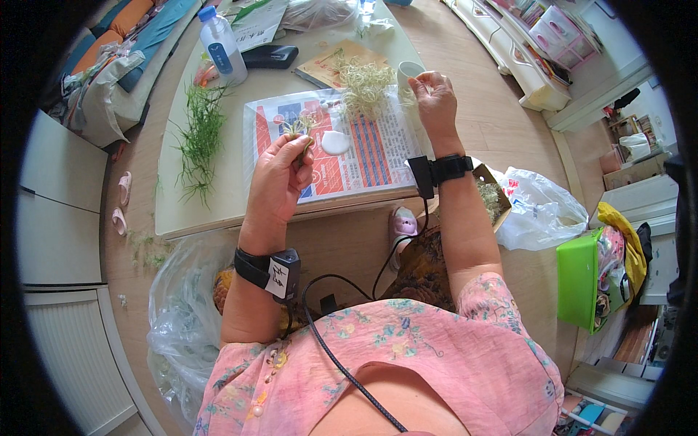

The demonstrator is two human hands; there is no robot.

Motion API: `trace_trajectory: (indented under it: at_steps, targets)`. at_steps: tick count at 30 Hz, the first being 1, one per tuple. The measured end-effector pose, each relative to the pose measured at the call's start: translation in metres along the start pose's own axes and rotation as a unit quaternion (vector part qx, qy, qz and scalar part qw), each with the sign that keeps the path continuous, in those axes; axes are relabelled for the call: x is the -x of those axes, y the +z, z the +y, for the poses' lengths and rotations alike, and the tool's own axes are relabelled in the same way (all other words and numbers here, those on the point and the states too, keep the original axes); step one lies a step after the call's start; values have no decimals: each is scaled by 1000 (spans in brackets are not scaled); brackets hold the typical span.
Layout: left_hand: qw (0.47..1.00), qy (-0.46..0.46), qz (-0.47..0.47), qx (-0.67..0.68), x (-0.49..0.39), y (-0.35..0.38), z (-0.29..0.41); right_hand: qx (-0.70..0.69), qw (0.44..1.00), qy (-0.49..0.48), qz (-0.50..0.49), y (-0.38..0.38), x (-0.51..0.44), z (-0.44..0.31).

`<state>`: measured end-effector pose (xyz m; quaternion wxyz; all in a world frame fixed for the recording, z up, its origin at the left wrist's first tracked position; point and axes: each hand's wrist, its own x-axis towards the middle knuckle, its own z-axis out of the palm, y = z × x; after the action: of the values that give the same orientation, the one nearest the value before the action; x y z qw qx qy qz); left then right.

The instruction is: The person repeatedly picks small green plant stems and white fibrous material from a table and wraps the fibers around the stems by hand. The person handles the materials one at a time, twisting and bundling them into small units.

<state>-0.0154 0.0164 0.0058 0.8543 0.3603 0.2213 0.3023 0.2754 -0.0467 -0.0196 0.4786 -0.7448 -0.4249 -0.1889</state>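
Note:
My left hand [282, 169] pinches a small bunch of pale, curly plant-like strands [301, 124] above a printed sheet under clear plastic [360, 169]. A round white patch [335, 143], which looks like thick liquid, lies on the sheet just right of that hand. My right hand [438, 101] is raised beside a pale cup [410, 69], its thumb and fingers drawn together; whether something small is between them is unclear. Between the hands lies a heap of pale curly strands [366, 87]. Thin green plant-like strands [202, 136] are piled at the table's left.
A blue-capped bottle [222, 49], a dark case [270, 56] and a brown booklet [322, 68] stand or lie farther back. Below the table are a clear plastic bag [185, 321], an open box [493, 191] of pale strands and a white bag [540, 210]. A cable [338, 362] crosses my lap.

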Motion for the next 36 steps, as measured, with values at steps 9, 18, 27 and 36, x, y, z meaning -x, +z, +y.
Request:
trace_trajectory:
  at_steps: [9,18,27,36]
  targets:
    - [999,21,37,22,-2,3,-3,-308,938,141,-78,-19,0,-40]
    - [999,26,-5,-32,-3,3,-5,-201,941,118,-246,-2,56,-77]
    - [999,19,31,-13,0,-4,-6,-80,978,-33,-189,12,82,-76]
    - [1000,-13,22,-14,-1,-3,-5,93,957,-153,-230,21,79,-86]
